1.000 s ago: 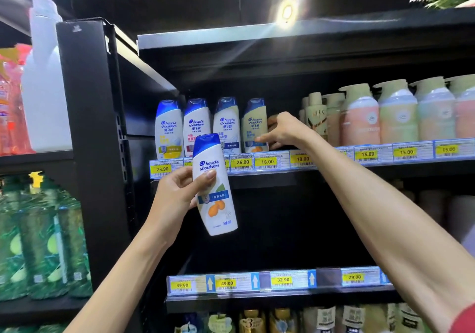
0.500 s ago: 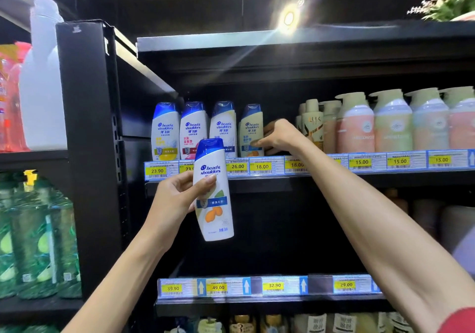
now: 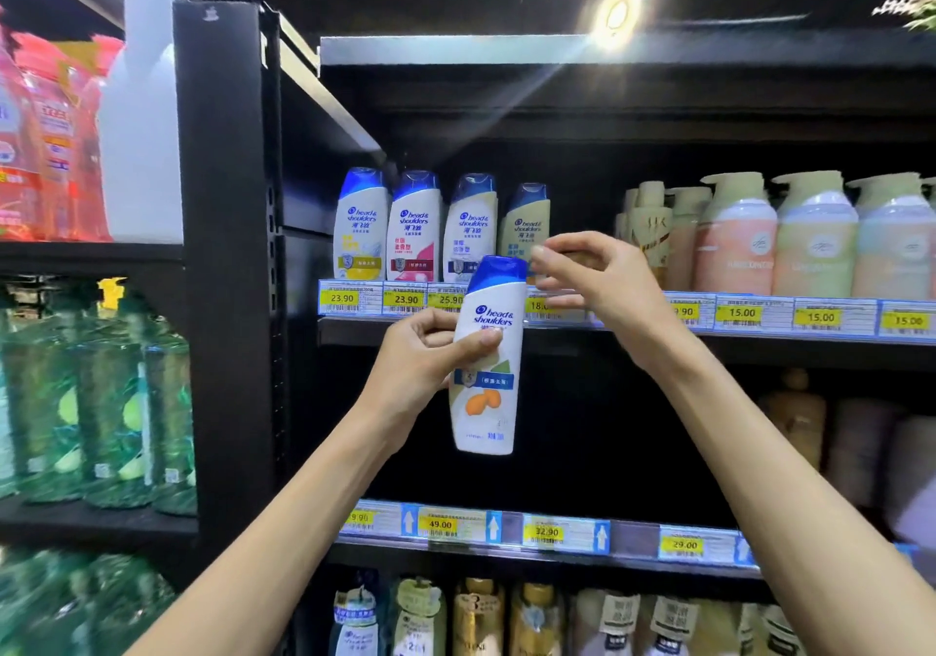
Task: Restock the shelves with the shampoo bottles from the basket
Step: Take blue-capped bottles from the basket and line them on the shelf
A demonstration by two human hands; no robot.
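One bottle [image 3: 486, 392] gripped in L hand [image 3: 420, 367]; R hand [image 3: 592, 275] back off shelf [image 3: 354, 332] row, loose, empty. Gap looks ready, slot next.

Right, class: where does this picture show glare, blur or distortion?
Head view: the ceiling lamp flares, streaking across the top shelf; the green bottles at the left edge are smeared; the shampoo bottle in the left hand is sharp.
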